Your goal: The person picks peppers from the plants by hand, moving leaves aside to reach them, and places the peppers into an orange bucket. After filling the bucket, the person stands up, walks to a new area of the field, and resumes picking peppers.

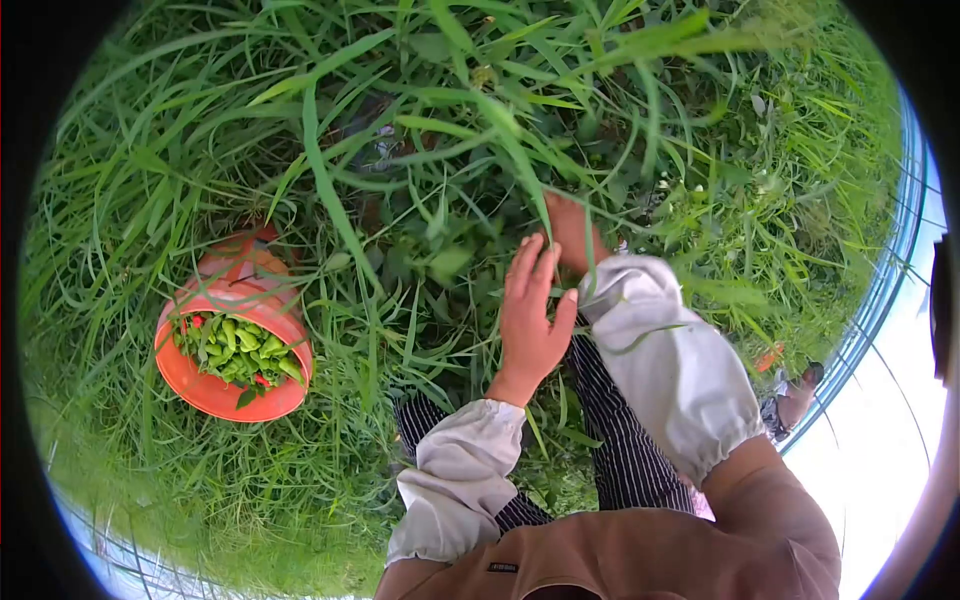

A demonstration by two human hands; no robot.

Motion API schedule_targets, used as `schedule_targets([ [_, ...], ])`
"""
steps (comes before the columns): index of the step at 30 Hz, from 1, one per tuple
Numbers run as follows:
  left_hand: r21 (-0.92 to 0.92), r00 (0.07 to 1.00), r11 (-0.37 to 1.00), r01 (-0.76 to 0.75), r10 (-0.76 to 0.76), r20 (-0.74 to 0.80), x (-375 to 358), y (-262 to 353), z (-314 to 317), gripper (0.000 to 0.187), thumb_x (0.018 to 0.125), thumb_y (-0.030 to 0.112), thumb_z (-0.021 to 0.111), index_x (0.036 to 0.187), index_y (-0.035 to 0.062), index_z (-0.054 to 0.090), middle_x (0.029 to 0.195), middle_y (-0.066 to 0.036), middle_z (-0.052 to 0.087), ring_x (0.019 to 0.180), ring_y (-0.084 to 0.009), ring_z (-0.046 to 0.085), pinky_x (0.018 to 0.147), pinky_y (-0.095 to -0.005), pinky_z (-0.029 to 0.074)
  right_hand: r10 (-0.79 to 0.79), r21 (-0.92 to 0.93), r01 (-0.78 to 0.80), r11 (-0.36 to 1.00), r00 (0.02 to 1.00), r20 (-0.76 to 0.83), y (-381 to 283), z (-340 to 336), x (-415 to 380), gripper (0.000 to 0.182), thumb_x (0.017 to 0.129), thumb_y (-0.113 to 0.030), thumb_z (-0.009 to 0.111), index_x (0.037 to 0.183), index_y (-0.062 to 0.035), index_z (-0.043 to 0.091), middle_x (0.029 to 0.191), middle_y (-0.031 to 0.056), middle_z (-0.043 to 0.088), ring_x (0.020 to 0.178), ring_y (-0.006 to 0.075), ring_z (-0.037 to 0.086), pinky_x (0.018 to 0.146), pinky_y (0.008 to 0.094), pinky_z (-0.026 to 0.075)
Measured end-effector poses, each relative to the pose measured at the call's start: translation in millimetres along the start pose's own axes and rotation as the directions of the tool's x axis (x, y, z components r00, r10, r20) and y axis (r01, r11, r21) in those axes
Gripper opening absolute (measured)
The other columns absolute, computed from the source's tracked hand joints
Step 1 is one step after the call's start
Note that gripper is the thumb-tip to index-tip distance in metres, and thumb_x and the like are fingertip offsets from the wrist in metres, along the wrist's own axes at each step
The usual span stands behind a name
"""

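Observation:
My left hand (pixel 530 325) is over the plants at the middle, its fingers stretched out and the thumb apart, close to my right wrist. No object shows in it. Grass blades touch its fingertips. My right hand (pixel 568 225) reaches forward into the leaves just beyond it, and its fingers are hidden by foliage. Light sleeve covers are on both forearms. To the left, an orange bucket (pixel 235 408) leans in the grass with its mouth facing me, holding green peppers (pixel 240 345) and a few red ones.
Tall grass (pixel 330 190) and leafy plants surround both hands. My striped trouser legs (pixel 630 440) are below them. Another person (pixel 790 405) is at the far right, near the blue-edged netting or cover (pixel 885 290).

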State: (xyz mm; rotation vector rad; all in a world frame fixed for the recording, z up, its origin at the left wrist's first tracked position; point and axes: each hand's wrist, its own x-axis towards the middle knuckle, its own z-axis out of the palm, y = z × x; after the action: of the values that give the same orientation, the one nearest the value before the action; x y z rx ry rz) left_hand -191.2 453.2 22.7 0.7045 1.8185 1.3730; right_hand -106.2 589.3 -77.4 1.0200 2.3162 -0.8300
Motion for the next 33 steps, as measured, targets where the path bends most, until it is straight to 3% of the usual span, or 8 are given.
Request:
schedule_targets([
  [3,-0.007,0.996,0.997,0.071,-0.071,0.047,6.9,-10.4,0.7,0.046,0.088,0.019,0.060,0.129,0.0012,0.051,0.139,-0.018,0.044,0.131,-0.0345,0.040,0.108,-0.0419,0.030,-0.050,0.401,0.050,0.915,0.999,-0.011,-16.7,29.2,-19.4,0.050,0.090,-0.026,0.049,0.133,-0.0009,0.040,0.128,0.0252,0.049,0.116,0.0393,0.050,0.099,0.0423,0.042],
  [5,0.009,0.993,0.996,0.090,-0.091,0.079,11.5,-13.0,0.4,0.048,0.091,0.027,0.059,0.130,0.0004,0.050,0.137,-0.018,0.047,0.130,-0.0325,0.041,0.108,-0.0403,0.030,0.199,0.956,-0.283,0.075,0.944,0.264,32.1,140.2,-30.7,0.054,0.095,-0.029,0.045,0.139,0.0014,0.034,0.138,0.0212,0.044,0.129,0.0331,0.042,0.107,0.0386,0.033],
  [7,-0.017,0.989,0.994,0.109,-0.106,0.103,16.1,-16.7,3.1,0.048,0.091,0.027,0.057,0.130,0.0005,0.050,0.136,-0.019,0.048,0.130,-0.0345,0.041,0.108,-0.0412,0.030,0.122,0.758,-0.216,-0.616,0.924,0.362,52.1,178.3,-29.5,0.055,0.097,-0.030,0.043,0.141,0.0019,0.032,0.142,0.0186,0.042,0.133,0.0314,0.039,0.109,0.0378,0.031],
  [12,-0.159,0.934,0.922,0.353,-0.337,0.123,20.3,-35.0,6.4,0.046,0.099,0.033,0.044,0.133,0.0034,0.048,0.138,-0.019,0.046,0.135,-0.0334,0.035,0.110,-0.0420,0.025,-0.152,0.957,-0.089,0.275,0.979,0.134,-3.2,60.7,-20.8,0.077,0.092,-0.036,0.056,0.147,0.0002,0.016,0.145,0.0187,0.034,0.130,0.0284,0.040,0.109,0.0371,0.031],
  [14,-0.128,0.907,0.905,0.405,-0.381,0.177,22.5,-38.3,7.6,0.056,0.099,0.045,0.037,0.137,0.0042,0.045,0.145,-0.016,0.038,0.134,-0.0301,0.036,0.110,-0.0392,0.026,-0.203,0.954,-0.069,0.293,0.970,0.133,-11.4,24.8,-23.7,0.082,0.091,-0.037,0.058,0.148,-0.0002,0.013,0.146,0.0187,0.033,0.130,0.0278,0.041,0.109,0.0370,0.031],
  [21,0.064,0.931,0.943,0.328,-0.334,0.149,20.3,-45.0,11.3,0.067,0.099,0.052,0.031,0.140,-0.0004,0.038,0.153,-0.018,0.017,0.138,-0.0336,0.028,0.109,-0.0409,0.029,0.002,0.685,-0.322,-0.653,0.904,0.427,-49.4,-28.3,-25.9,0.081,0.083,-0.016,0.064,0.145,-0.0003,0.014,0.130,0.0122,0.047,0.119,0.0252,0.048,0.103,0.0374,0.039],
  [30,0.081,0.933,0.937,0.339,-0.346,0.100,35.0,-30.8,-4.5,0.054,0.099,0.040,0.043,0.133,-0.0008,0.048,0.141,-0.019,0.040,0.131,-0.0300,0.039,0.108,-0.0370,0.030,-0.219,0.772,-0.506,-0.385,0.863,0.456,-36.8,-20.7,-10.0,0.051,0.089,-0.033,0.060,0.124,0.0026,0.049,0.118,0.0120,0.055,0.103,0.0201,0.054,0.101,0.0313,0.037],
  [33,-0.152,0.943,0.935,0.320,-0.330,-0.042,41.1,-36.3,-15.6,0.048,0.100,0.032,0.044,0.131,-0.0040,0.047,0.138,-0.014,0.046,0.124,-0.0252,0.047,0.105,-0.0346,0.035,0.004,0.944,-0.294,0.153,0.955,0.297,-86.1,-23.8,3.9,0.074,0.092,-0.043,0.052,0.138,0.0106,0.031,0.128,0.0231,0.051,0.120,0.0295,0.049,0.105,0.0331,0.032],
])
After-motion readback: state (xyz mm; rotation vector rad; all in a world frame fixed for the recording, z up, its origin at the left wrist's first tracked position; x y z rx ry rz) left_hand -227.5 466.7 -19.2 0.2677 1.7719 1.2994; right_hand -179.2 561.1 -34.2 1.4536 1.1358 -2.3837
